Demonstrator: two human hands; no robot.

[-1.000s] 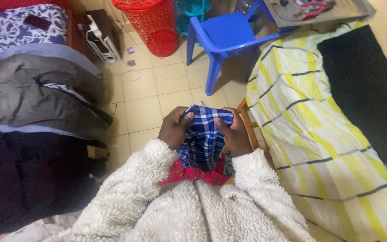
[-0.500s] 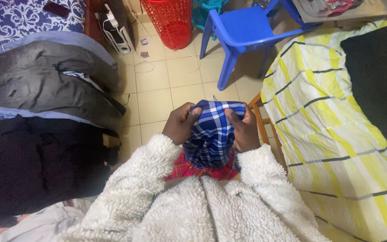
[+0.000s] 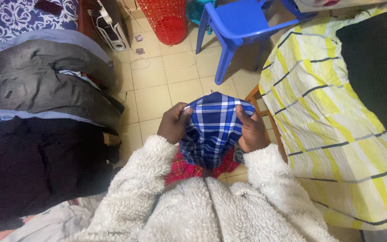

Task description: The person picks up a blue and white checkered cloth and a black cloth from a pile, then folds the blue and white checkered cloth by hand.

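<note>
keep your left hand [image 3: 173,123] and right hand [image 3: 251,132] pinching the blue plaid cloth [image 3: 212,130] evenly, edges level, left of the yellow sheet [image 3: 323,112].

Cream floor tiles [image 3: 157,96] run up the middle. A blue plastic chair [image 3: 238,24] stands at the top beside a red basket [image 3: 166,20]. Dark clothes [image 3: 41,85] lie left; a yellow striped sheet [image 3: 323,116] covers the right.

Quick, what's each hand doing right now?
Left hand: closed, gripping the blue plaid cloth.
Right hand: closed on the same cloth.
</note>
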